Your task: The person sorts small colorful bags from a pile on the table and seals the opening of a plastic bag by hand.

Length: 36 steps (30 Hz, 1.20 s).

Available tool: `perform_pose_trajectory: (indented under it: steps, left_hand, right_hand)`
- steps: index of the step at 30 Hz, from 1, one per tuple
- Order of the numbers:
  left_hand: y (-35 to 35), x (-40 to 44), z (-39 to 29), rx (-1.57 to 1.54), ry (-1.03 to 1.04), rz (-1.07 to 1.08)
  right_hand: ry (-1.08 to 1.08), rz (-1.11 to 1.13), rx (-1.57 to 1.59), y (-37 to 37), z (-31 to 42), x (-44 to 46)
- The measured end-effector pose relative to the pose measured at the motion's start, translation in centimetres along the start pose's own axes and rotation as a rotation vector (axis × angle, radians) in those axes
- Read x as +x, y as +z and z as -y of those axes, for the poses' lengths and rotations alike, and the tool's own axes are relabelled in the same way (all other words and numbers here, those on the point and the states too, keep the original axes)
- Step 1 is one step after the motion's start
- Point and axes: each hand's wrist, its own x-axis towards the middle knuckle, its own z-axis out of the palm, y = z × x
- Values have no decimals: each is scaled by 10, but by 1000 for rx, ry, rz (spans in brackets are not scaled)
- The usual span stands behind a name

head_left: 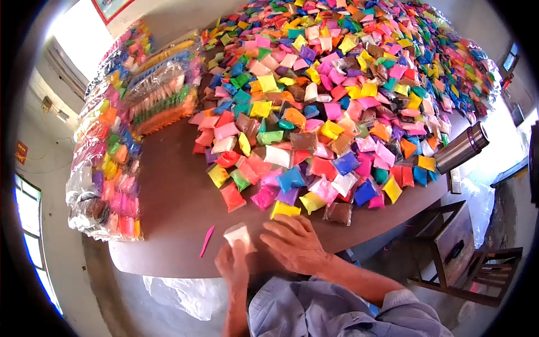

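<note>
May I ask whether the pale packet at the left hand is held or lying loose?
Held: the left hand grips the pale packet, fingers overlapping its near edge.

Passable from the left hand [233, 259] up the bare strip of tabletop [168, 180] between the bagged rows [106, 185] and the loose heap of packets [337, 112]; just a pink tool [207, 241] (thin, lying flat) to skirt near the hand. Closed off at the far end by stacked bags [163, 95]. Blocked straight ahead of the right hand [295, 244] by the heap's near edge. Narrow along the right front rim, hemmed in by a steel flask [463, 147].
</note>
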Motion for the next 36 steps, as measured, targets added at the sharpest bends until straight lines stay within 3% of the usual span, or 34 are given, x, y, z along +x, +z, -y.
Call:
perform_pose_trajectory:
  steps: [3, 8, 14, 16, 18, 20, 22, 24, 30, 32, 35, 36]
  left_hand:
    - [0, 1, -13, -56, -107, -10]
    - [3, 5, 8, 115, -17, -19]
    - [5, 7, 6, 177, 6, -4]
    - [5, 8, 2, 200, 24, 10]
    - [7, 9, -1, 207, 45, 28]
    - [7, 8, 0, 244, 47, -5]
    - [9, 8, -3, 236, 37, 12]
    - [11, 7, -3, 250, 77, -23]
    - [4, 7, 0, 250, 69, 36]
    - [4, 6, -1, 256, 86, 46]
    - [7, 6, 0, 230, 97, 19]
    - [7, 6, 2, 225, 95, 23]
  right_hand:
    - [-294, 137, -377, -11, -28, 12]
    - [-373, 247, -372, -39, -87, 47]
    - [-497, -12, -686, -92, -195, 112]
    - [-307, -51, -759, -129, -192, 144]
    - [-175, -238, -709, -155, -222, 163]
    - [10, -228, -645, -184, -227, 172]
    - [13, -264, -759, -202, -230, 174]
    - [127, -280, -673, -213, -241, 175]
    - [101, -495, -536, -217, -207, 151]
    - [151, -397, -573, -217, -182, 125]
    - [51, -397, -630, -191, -138, 65]
    - [43, -265, -682, -185, -119, 43]
